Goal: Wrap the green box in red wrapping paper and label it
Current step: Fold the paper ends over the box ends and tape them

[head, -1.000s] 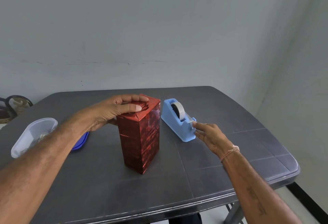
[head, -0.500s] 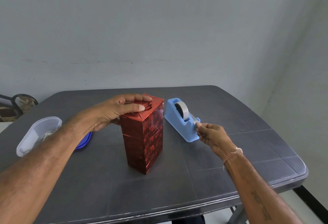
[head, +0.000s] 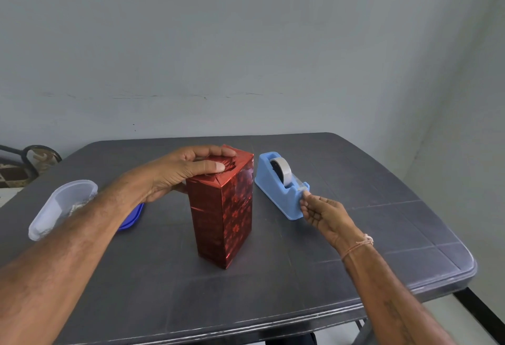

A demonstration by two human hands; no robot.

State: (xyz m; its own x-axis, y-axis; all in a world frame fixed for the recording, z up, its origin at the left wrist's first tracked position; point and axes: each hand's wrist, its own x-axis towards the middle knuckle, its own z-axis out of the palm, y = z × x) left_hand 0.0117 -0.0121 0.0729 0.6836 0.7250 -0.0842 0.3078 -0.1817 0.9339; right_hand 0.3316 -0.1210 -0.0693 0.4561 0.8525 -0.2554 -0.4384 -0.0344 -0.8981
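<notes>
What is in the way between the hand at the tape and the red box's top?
Nothing visible blocks it. The right hand pinches the tape end at the blue dispenser, with open space across to the wrapped box. The left hand lies flat on the box's folded top, so it covers part of that spot.

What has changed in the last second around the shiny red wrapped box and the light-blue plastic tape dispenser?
The right hand, which reached with straight fingers for the light-blue plastic tape dispenser, has curled and now pinches the tape end at its cutter. The left hand still presses the folded top of the shiny red wrapped box; neither box nor dispenser moved.
</notes>
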